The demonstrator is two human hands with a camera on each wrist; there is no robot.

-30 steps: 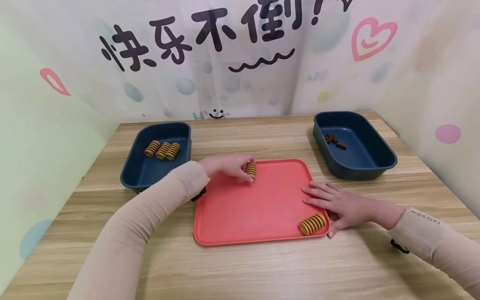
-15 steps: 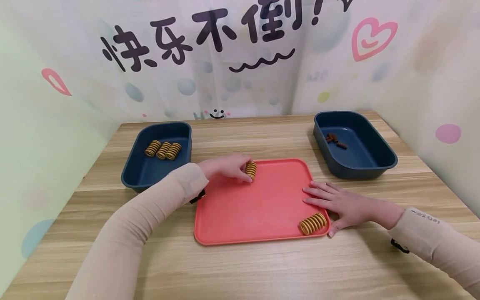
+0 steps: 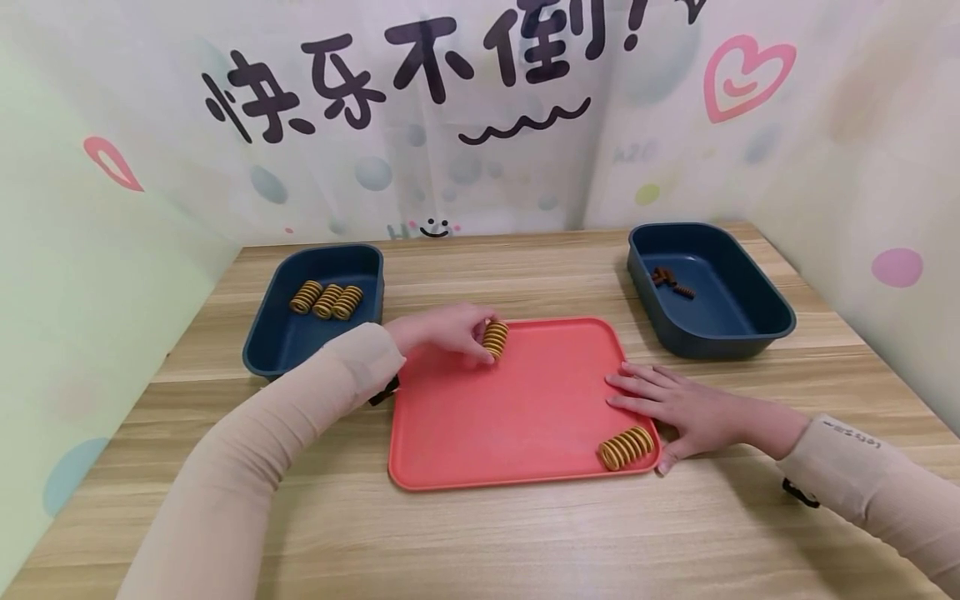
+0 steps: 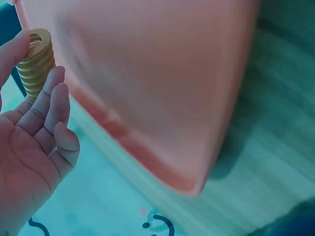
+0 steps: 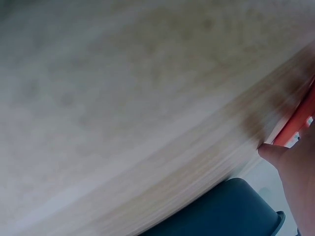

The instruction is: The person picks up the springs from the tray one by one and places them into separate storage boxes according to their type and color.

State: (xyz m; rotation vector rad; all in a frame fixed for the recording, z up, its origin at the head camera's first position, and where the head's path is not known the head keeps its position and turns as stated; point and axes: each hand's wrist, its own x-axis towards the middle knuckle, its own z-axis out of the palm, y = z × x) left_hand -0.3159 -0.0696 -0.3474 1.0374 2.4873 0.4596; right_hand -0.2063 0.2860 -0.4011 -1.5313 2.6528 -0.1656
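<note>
Near the far edge of the red tray (image 3: 517, 408), my left hand (image 3: 453, 329) pinches a gold coil spring (image 3: 495, 340) between thumb and fingers. The left wrist view shows that spring (image 4: 37, 64) held at its two ends, with the tray's rim (image 4: 123, 132) beside it. A second gold spring (image 3: 626, 448) lies in the tray's near right corner. My right hand (image 3: 686, 412) rests with straight, spread fingers on the tray's right edge, close to that spring. In the right wrist view only the thumb side of the right hand (image 5: 298, 164) shows, against the red rim.
A blue bin (image 3: 258, 342) at the back left holds three gold springs (image 3: 327, 301). Another blue bin (image 3: 750, 337) at the back right holds several small dark brown springs (image 3: 667, 280). Both stand on the wooden table (image 3: 510, 542), with a printed cloth (image 3: 420, 192) behind.
My left hand has shifted slightly to the left with the pinched spring, which now leans a little more. The right hand and the tray have stayed in place.
</note>
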